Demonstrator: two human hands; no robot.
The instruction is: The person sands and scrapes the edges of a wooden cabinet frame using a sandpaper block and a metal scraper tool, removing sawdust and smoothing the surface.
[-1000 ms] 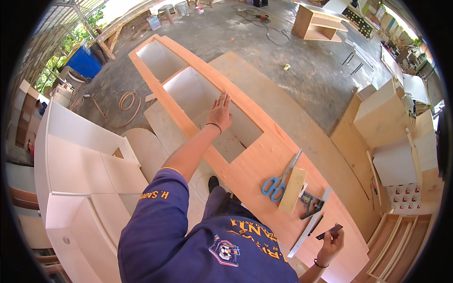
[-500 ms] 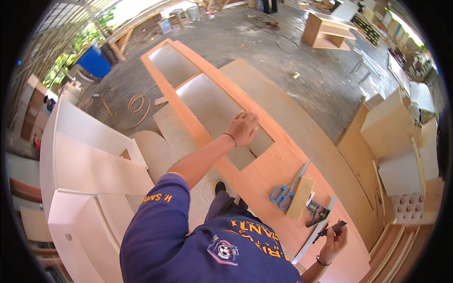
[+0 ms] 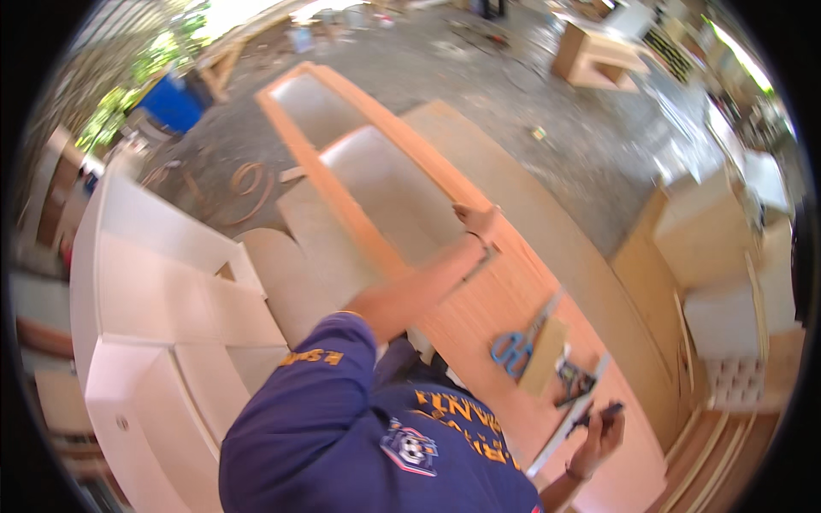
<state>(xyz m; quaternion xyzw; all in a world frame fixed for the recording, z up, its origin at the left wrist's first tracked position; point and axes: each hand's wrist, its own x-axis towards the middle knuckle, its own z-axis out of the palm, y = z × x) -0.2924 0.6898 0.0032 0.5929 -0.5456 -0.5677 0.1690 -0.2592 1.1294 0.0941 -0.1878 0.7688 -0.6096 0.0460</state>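
Observation:
A long, orange-tan wooden cabinet frame (image 3: 479, 312) with two open compartments lies slantwise before me. My left hand (image 3: 479, 221) is at the long far rail, by the near end of the larger opening; its fingers are smeared by motion. At the lower right my right hand (image 3: 601, 440) is closed around a slim dark tool (image 3: 609, 412), its kind unclear. Beside it a metal combination square (image 3: 569, 427) with a dark head lies on the panel. Blue-handled scissors (image 3: 513, 350) and a small wood block (image 3: 546, 357) rest next to the square.
A large white cabinet carcass (image 3: 162, 299) stands close on my left. Beyond the frame lies a brown board (image 3: 487, 167) on the concrete floor (image 3: 410, 73). Boxes and panels (image 3: 701, 222) crowd the right side. A blue barrel (image 3: 169, 104) and a coiled strip (image 3: 252, 184) are farther left.
My left hand has slid right and slightly toward me along the far rail, past the corner of the larger opening. My right hand has shifted only a little, still with the dark tool.

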